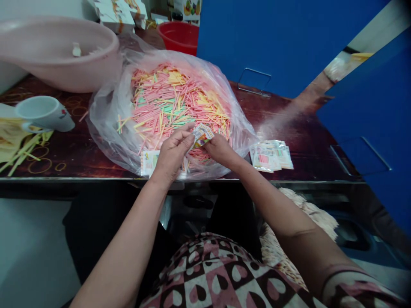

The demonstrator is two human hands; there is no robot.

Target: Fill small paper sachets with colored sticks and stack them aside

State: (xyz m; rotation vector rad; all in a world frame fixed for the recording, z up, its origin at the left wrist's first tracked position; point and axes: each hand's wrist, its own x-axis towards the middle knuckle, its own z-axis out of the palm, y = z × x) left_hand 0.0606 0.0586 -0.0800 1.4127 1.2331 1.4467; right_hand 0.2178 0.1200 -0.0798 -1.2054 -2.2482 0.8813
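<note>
My left hand and my right hand hold a small printed packet between them, pinching its edges. The packet is colourful and is partly folded, and both hands sit just above the mouth of a clear plastic bag. Heaped inside the bag are many thin pink, yellow and green sticks. A second printed packet lies on the bag's near edge, beside my left hand. To the right of the bag is a small pile of flat packets.
A pink plastic basin and a red bucket stand behind the bag. A white mug lies on its side by loose yellow sticks. The dark patterned table edge runs before me, with blue cabinet panels at right.
</note>
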